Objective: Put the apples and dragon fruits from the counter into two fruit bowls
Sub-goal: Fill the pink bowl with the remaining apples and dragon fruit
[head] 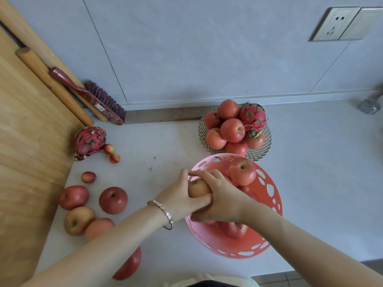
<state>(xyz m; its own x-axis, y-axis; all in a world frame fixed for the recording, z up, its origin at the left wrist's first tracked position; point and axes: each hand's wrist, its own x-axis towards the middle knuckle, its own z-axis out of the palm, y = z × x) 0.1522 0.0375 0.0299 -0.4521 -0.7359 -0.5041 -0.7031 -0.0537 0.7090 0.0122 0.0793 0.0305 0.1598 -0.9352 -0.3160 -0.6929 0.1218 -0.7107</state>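
A pale apple (198, 188) is held between both hands at the left rim of the pink perforated bowl (269, 241). My left hand (179, 196) cups it from the left and my right hand (219, 198) wraps over it from the right. The pink bowl holds several red apples, one (242, 171) on top. Behind it a wire bowl (262, 151) is piled with apples and a dragon fruit (253, 116). On the counter at left lie a dragon fruit (90, 141), several red apples (113, 200) and a few small fruits (88, 177).
A wooden board (27, 141) leans along the left edge, with a rolling pin (53, 85) and a red brush (93, 98) behind it. A wall socket (335, 23) is up right. A grey object (369, 106) sits at the far right. The counter's front edge runs bottom right.
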